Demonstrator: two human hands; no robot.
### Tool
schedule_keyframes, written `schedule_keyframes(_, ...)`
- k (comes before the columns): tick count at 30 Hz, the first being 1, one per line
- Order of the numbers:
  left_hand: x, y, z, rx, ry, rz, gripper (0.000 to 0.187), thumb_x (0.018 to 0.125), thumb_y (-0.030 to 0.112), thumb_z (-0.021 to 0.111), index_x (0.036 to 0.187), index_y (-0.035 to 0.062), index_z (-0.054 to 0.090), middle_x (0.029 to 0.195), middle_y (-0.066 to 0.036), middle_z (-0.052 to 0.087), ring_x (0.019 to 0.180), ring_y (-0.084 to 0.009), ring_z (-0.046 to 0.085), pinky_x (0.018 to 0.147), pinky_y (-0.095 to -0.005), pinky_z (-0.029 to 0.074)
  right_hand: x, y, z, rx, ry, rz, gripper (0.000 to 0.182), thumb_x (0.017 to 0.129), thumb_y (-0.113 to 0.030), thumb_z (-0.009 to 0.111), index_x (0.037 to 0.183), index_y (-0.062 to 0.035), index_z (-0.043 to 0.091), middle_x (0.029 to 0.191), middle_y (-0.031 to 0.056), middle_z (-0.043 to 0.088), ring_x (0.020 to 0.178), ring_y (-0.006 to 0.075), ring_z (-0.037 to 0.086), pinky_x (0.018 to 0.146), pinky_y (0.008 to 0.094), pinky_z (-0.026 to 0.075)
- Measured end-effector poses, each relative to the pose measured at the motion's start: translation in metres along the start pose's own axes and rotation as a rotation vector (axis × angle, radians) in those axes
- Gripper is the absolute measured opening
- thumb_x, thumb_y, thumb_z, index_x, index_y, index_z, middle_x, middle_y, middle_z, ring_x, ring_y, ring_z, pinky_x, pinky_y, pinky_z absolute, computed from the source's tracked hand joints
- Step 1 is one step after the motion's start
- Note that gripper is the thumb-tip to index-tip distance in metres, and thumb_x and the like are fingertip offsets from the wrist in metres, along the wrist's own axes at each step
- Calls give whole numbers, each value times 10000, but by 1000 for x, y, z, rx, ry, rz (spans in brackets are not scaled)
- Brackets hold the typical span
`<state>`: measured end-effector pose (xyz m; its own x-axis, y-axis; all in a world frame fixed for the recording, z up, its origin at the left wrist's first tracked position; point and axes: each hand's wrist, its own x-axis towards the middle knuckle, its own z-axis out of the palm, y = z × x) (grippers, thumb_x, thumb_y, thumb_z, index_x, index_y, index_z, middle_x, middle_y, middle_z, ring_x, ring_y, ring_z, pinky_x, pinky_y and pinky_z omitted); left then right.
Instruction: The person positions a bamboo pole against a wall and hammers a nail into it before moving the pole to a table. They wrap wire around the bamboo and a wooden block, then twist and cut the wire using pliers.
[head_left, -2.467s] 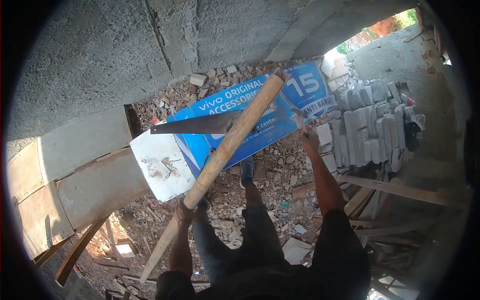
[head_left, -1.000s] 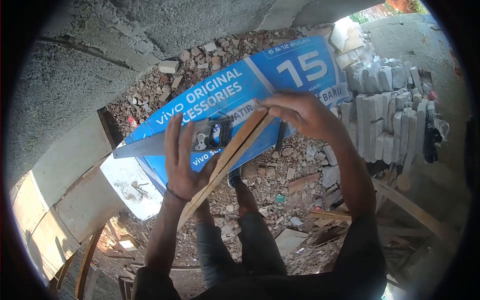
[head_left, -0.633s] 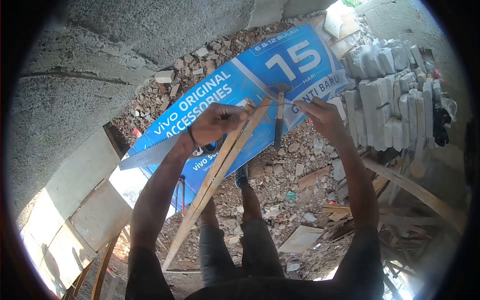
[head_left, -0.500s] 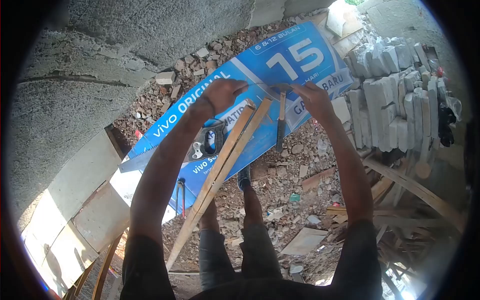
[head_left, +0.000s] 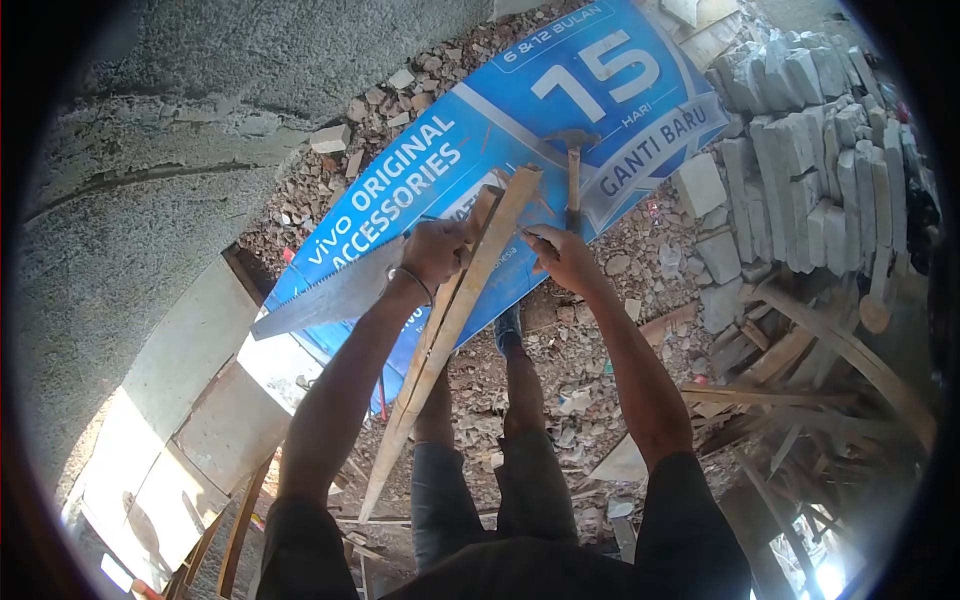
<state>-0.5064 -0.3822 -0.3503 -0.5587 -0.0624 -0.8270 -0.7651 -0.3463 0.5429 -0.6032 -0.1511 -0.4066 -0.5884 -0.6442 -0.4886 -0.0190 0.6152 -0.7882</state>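
Note:
Two long narrow wooden battens [head_left: 450, 310] lie side by side at a slant, their upper ends over a blue printed banner [head_left: 400, 195]. My left hand [head_left: 437, 250] is closed against the left edge of the battens; what its fingers hold is hidden. To the right of the battens, my right hand [head_left: 563, 258] is closed in a pinch, and anything in it is too small to make out. A hammer [head_left: 574, 165] rests on the banner just above my right hand. A handsaw [head_left: 335, 290] lies left of my left hand, its handle mostly covered.
Rubble [head_left: 640, 265] covers the ground around the banner. Stacked pale slabs [head_left: 790, 185] stand at the right, above a heap of loose timber [head_left: 800, 380]. Large flat tiles [head_left: 190, 360] lie at the left beside a rough concrete wall [head_left: 200, 130].
Both hands have come down toward me from above the battens' upper ends. They are closer together, my left now beside the battens, my right below the hammer head. The view has shifted slightly.

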Motion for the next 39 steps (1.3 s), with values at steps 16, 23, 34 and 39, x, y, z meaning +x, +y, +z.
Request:
schedule_keyframes(16,-12,23,1,176,-109,-159,369,921,303,626,952,-64,627,873,-201,704,753,-256,725,641,-354,615,-46,-82,23,318,143,174,279,919,-242,546,852,11,644,705,180,661,653,287,673,612,404,502)
schedule_keyframes(23,7,17,-10,126,-240,-221,378,902,297,671,1034,-53,614,884,-151,687,818,-236,708,761,-391,603,-48,-102,46,-123,339,-64,235,906,-147,590,740,19,600,596,138,608,574,279,632,500,398,447)
schedule_keyframes(34,17,11,8,99,-161,-329,254,821,121,741,983,-50,648,841,-108,702,713,-203,708,669,-340,618,-63,-113,60,-424,540,-282,180,935,-137,557,892,34,593,932,189,591,712,295,634,599,383,517)
schedule_keyframes(39,5,30,22,65,-118,-293,236,804,73,730,957,-86,645,856,-179,701,724,-234,723,670,-341,640,-58,-72,27,131,340,-124,220,918,-161,597,1030,25,637,902,151,655,665,224,626,604,349,496)
